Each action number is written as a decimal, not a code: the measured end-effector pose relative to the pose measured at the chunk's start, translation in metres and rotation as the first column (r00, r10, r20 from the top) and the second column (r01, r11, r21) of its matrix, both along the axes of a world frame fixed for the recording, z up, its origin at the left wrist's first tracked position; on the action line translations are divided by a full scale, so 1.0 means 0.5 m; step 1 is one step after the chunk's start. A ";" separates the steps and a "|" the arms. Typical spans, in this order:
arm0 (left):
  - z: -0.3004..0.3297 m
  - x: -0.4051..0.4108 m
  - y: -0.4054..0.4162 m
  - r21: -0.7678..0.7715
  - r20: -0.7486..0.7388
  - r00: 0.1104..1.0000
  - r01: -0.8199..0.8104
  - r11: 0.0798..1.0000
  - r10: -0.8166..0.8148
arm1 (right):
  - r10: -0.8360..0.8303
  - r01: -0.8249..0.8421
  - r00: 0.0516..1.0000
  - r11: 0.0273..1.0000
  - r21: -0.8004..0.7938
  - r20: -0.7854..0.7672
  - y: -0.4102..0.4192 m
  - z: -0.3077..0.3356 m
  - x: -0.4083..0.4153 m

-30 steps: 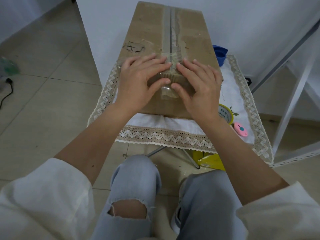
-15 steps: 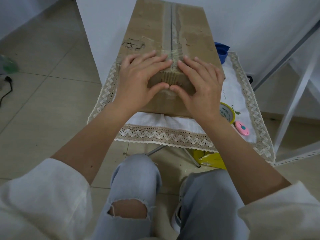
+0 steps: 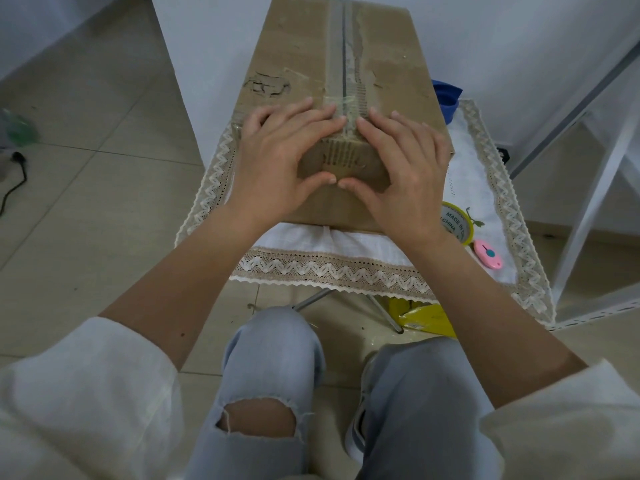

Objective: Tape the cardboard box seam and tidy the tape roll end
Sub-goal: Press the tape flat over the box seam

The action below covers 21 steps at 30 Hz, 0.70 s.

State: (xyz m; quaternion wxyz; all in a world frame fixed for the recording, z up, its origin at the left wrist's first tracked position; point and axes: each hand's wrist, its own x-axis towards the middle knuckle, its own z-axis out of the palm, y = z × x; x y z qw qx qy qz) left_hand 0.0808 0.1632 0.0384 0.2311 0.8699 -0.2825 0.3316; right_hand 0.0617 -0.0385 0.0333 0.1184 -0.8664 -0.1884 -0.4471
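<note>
The brown oblong cardboard box (image 3: 311,64) is placed on a small table covered by a white cloth with a beige lace border (image 3: 332,270). Its near end is set back from the near table edge, so a strip of bare cloth is left in front of it. On the right, free cloth is seen between the box and the lace edge, where a yellow-rimmed roll of tape (image 3: 456,221) and a small pink oval cutter (image 3: 487,254) are lying, apart from each other. A blue object (image 3: 446,98) is partly hidden behind the right side of the box. A white wall is close behind the table, and white metal bars stand at the far right.

The long axis of the box is pointed away from the person, and the centre seam (image 3: 343,46) runs along it.

The left hand (image 3: 277,161) and the right hand (image 3: 405,168) are laid flat and spread over the near top edge, on both sides of the seam. Nothing is grasped; the fingers are pressed on the cardboard, and the two thumb tips almost meet on the near face.
</note>
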 end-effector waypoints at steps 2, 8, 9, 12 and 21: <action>-0.001 -0.001 0.001 0.014 -0.001 1.000 -0.009 1.000 0.009 | -0.006 0.006 1.000 1.000 -0.008 -0.003 0.000 -0.001 0.001; -0.001 -0.003 0.000 0.051 -0.002 0.999 -0.032 0.998 0.032 | -0.044 0.043 0.999 0.998 -0.036 -0.020 0.001 -0.004 0.000; 0.001 -0.003 0.000 0.056 -0.008 0.999 -0.031 0.998 0.031 | -0.051 0.050 0.998 0.998 -0.040 -0.026 0.001 -0.003 -0.001; 0.007 -0.007 0.004 0.086 -0.041 0.999 -0.024 0.996 0.027 | -0.074 0.070 0.996 0.995 -0.075 -0.055 -0.001 0.001 -0.004; 0.008 -0.010 -0.003 0.013 -0.018 1.000 -0.004 1.000 0.004 | -0.066 0.055 0.992 0.993 -0.108 -0.106 -0.003 0.007 -0.012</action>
